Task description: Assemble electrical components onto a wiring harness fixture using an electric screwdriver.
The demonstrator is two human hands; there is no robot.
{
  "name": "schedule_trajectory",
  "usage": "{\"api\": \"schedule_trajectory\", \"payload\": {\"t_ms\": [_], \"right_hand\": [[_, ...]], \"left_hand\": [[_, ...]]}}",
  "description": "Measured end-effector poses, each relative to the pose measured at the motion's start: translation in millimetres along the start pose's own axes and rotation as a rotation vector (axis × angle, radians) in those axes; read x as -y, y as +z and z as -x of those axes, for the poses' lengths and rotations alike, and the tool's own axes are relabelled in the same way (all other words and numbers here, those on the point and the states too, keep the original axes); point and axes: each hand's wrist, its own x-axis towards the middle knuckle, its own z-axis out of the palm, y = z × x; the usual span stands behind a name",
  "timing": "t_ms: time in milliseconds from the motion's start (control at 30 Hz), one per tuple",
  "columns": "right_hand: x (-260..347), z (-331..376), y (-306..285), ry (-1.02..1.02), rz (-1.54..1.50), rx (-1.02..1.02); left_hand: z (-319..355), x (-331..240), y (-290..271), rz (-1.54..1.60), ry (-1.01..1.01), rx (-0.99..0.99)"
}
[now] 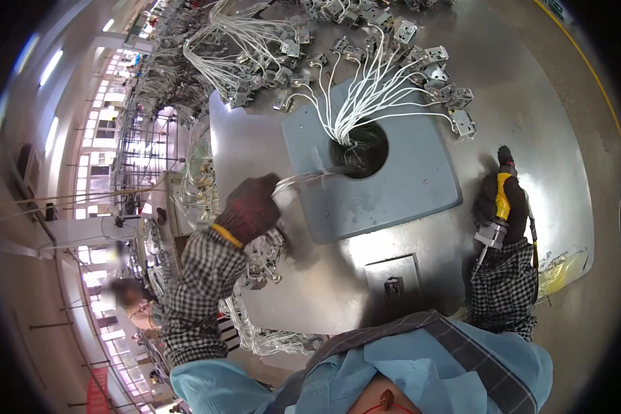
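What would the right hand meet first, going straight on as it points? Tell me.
The right hand seems to have a free way over the metal tabletop, passing right of the white-wired connectors, though its height is hard to judge.

1. I count one grey panel (393, 203).
2. One round opening (376, 155) in the panel.
3. One left hand (249, 209) and one right hand (514, 205) flank the panel.
4. One yellow tool (503, 198), right of the panel.
5. One strand bundle (307, 179) and one white-wire fan (352, 114), over the panel.
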Motion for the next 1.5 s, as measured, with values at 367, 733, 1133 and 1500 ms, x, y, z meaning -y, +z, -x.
{"api": "schedule_trajectory", "payload": {"t_ms": [367,733,1133,1500], "right_hand": [[10,-10,-15,0.063,-0.032,0.191],[8,-29,-11,0.091,0.038,0.066],[-6,-28,-10,0.097,0.059,-0.018],[-2,-24,-4,0.070,0.032,0.060]], "left_hand": [[-73,-53,44,-0.159,0.228,-0.051],[-219,184,-176,0.095,-0.503,-0.667],[-278,224,-187,0.448,-0.160,-0.717],[-107,313,-69,-0.061,-0.346,-1.122]]}}
